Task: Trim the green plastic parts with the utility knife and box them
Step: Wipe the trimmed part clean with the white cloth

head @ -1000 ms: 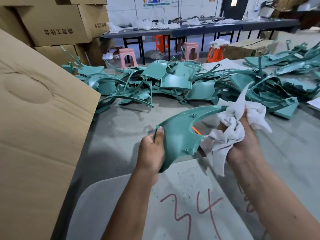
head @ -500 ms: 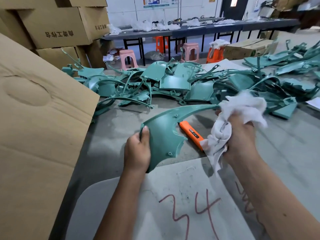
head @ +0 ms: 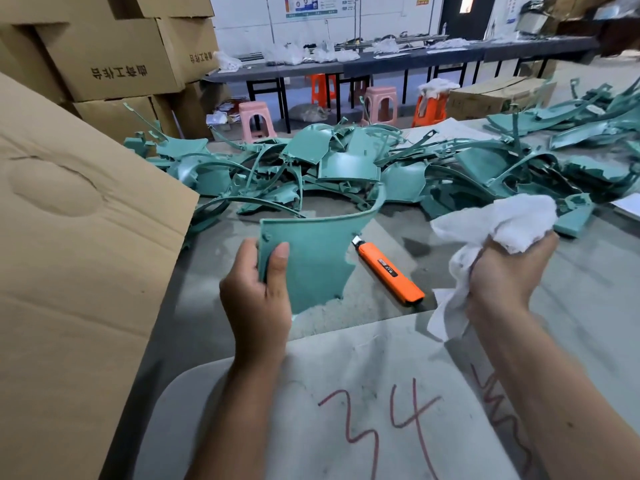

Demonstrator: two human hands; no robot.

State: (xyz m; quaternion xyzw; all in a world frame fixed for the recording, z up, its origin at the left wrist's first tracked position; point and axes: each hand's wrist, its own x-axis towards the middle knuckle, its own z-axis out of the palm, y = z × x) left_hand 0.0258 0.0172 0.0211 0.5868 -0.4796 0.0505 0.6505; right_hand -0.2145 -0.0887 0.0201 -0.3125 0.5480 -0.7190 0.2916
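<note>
My left hand (head: 254, 292) grips a curved green plastic part (head: 313, 251) by its left edge, thumb on its face, holding it upright above the grey table (head: 571, 306). My right hand (head: 505, 271) clutches a crumpled white cloth (head: 502, 223) off to the right, apart from the part. An orange utility knife (head: 388, 270) lies flat on the table between my hands, touched by neither. A heap of green plastic parts (head: 346, 168) covers the far side of the table.
An open cardboard box flap (head: 79, 237) stands at the left. A grey board marked 34 in red (head: 346, 393) lies at the near edge. Stacked cartons (head: 110, 57) sit at the back left, with stools (head: 256, 119) and a long bench (head: 381, 60) behind.
My left hand has turned the green part and drawn it left, so its broad face now shows. My right hand with the cloth has pulled away to the right, uncovering the knife.
</note>
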